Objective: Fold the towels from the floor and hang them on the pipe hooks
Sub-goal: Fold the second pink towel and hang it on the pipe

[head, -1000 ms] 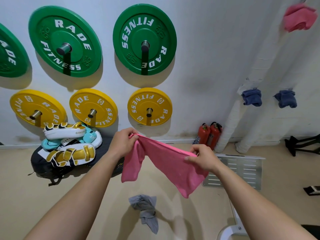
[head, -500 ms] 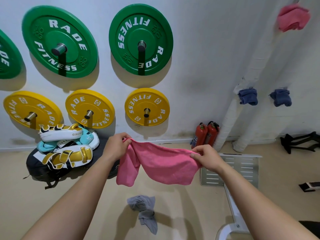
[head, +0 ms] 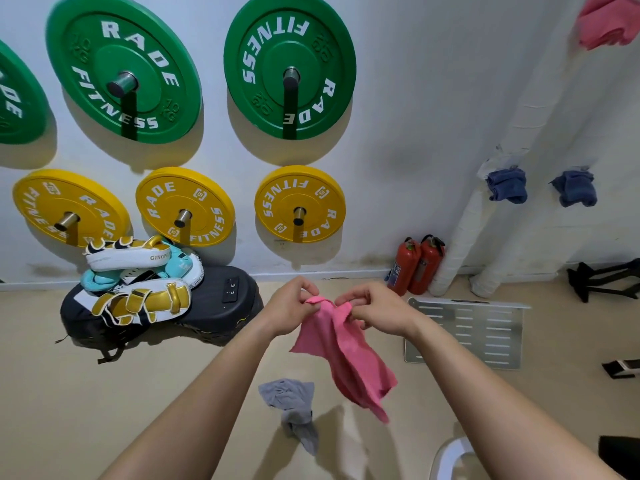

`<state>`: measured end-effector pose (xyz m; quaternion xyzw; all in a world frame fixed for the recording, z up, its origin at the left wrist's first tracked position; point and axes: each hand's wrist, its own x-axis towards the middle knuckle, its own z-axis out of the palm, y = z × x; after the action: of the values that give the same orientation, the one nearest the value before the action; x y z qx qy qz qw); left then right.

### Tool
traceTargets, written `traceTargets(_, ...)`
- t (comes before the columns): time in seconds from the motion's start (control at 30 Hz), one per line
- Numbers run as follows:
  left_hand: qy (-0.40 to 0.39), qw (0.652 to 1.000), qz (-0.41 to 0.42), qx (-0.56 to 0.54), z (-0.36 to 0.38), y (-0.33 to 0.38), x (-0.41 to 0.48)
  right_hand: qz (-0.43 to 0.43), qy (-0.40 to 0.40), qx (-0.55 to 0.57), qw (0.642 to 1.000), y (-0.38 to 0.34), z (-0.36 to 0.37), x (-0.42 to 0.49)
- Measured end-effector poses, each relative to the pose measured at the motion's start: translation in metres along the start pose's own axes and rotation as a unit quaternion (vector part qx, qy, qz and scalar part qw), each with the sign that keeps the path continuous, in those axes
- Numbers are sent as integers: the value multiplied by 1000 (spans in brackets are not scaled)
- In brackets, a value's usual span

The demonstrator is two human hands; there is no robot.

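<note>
Reading: green plate point(head: 322, 57) says RADE FITNESS
Pink towel point(head: 346, 355): hangs down, long way pointing to floor point(head: 104, 393)
Fingers point(head: 306, 287): left hand point(head: 291, 306), right hand point(head: 375, 310) pinch its top

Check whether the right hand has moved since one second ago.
Yes. The right hand moved left, away from the fire extinguishers and toward the left hand. Both now pinch the pink towel at its top edge, close together.

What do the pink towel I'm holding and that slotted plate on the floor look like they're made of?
Pink towel: soft matte cloth, perhaps microfibre; it hangs limp in folds. Slotted plate: seemingly metal, pale grey with a dull sheen; rigid, with rows of cut slots and a turned-up edge.
</note>
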<state>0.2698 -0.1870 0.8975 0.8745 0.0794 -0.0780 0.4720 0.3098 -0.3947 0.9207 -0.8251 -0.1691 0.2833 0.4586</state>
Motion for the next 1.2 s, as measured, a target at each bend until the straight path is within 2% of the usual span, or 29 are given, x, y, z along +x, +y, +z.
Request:
traceTargets(0.07, -8, 1000, 6, -20, 1, 1, -2, -18, -14, -32, 999, -1, -1, 0)
traceTargets(0.33, 31, 996, 43, -70, 0, 1, -5, -78, 33, -132, 988, -7, 7, 8)
traceTargets(0.43, 24, 997, 46, -60, -1, 2, -6, -97, 82, -195, 973, -8, 12, 14)
traceTargets(0.57, 17, 998, 48, -47, -2, 1, -6, -104, 85, -156, 978, -10, 17, 20)
traceTargets(0.73, 109, 987, 12, -118, 1, -1, -5, -108, 111, -138, 978, -12, 23, 23)
traceTargets(0.83, 131, 982, 7, -139, 3, -1, -6, -109, 130, -120, 978, -11, 26, 25)
traceTargets(0.97, 108, 977, 18, -185, 6, 2, -9, -96, 154, -85, 980, -7, 27, 30)
traceTargets(1.2, 77, 980, 26, -183, 5, 1, -12, -89, 147, -31, 985, 0, 29, 36)
